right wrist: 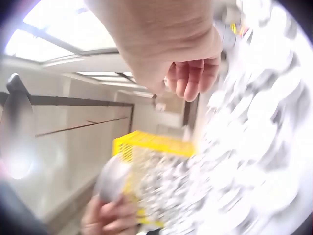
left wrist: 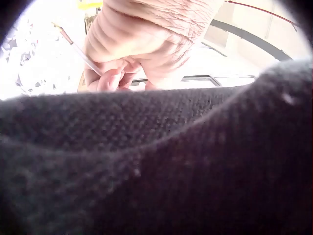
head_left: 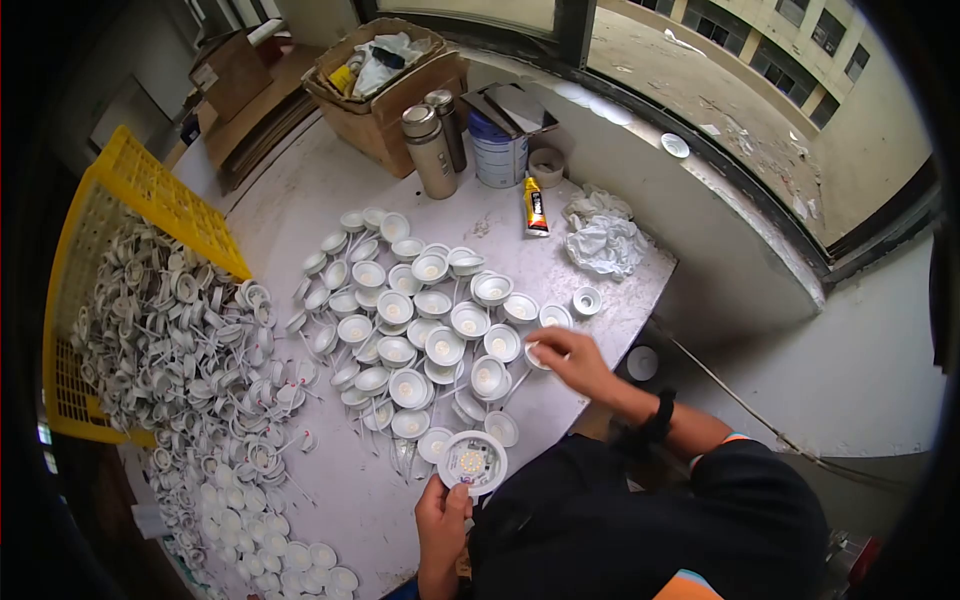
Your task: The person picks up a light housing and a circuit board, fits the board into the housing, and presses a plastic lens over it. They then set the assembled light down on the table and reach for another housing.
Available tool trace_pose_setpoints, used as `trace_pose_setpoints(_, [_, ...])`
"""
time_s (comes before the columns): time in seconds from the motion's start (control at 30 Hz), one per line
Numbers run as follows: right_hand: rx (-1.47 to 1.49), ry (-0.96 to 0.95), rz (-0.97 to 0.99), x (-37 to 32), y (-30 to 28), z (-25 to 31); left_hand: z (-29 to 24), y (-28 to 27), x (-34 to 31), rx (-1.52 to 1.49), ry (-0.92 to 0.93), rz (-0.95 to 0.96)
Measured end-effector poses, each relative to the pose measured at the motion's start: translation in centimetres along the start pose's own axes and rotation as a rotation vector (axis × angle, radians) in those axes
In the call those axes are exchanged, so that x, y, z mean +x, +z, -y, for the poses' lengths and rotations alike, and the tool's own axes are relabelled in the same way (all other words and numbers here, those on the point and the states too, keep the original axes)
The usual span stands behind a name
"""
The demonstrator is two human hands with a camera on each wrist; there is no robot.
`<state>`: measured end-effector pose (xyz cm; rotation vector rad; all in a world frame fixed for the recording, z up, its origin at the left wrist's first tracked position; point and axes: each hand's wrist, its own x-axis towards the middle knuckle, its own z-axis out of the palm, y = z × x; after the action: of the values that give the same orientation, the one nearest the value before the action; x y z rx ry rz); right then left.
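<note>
A round white lamp (head_left: 473,463) with a ring of small yellow dots faces up in the left hand (head_left: 442,528), pinched at its lower rim. From the curled left fingers in the left wrist view (left wrist: 112,76), a thin white cable (left wrist: 84,58) sticks out; dark cloth covers the lower part. The right hand (head_left: 575,362) hovers over the table's right part, its fingertips beside or over a small white lamp (head_left: 538,355); contact cannot be told. In the right wrist view the right hand (right wrist: 181,63) has loosely bent fingers, thumb apart, with nothing visible between them.
Many white lamps (head_left: 445,345) cover the middle of the table (head_left: 340,500). A yellow crate (head_left: 75,370) spills more at the left. Behind stand a flask (head_left: 430,155), a blue-white bucket (head_left: 500,150), a glue tube (head_left: 536,208), crumpled paper (head_left: 607,245) and a cardboard box (head_left: 385,125).
</note>
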<state>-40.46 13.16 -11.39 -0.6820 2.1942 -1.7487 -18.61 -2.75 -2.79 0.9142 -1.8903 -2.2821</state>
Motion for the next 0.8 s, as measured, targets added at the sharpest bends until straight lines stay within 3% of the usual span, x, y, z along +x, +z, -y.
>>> trace_pose_setpoints(0.07, [-0.407,0.042,-0.132,1.5,-4.0,-4.7,0.5,-0.4,-0.2,0.020,-0.011,-0.031])
trace_pose_setpoints(0.1, [-0.672,-0.017,-0.135,1.9,-5.7,-6.5,0.5,-0.3,-0.1,0.021,-0.012,-0.022])
trace_pose_setpoints(0.17, [-0.941,0.051,-0.134,2.2,-7.4,-8.8,0.3,-0.1,0.1,0.008,-0.052,-0.025])
trace_pose_setpoints(0.5, [-0.993,0.184,0.009,3.4,-8.9,-10.7,2.6,-0.4,1.0,-0.021,-0.049,-0.018])
trace_pose_setpoints(0.7, [-0.824,0.102,-0.128,2.9,-9.4,-10.3,0.5,0.3,0.7,-0.048,-0.103,-0.069])
trace_pose_setpoints(0.8, [-0.442,0.019,-0.179,2.9,-7.2,-6.0,1.2,0.1,0.9,-0.028,-0.074,-0.088])
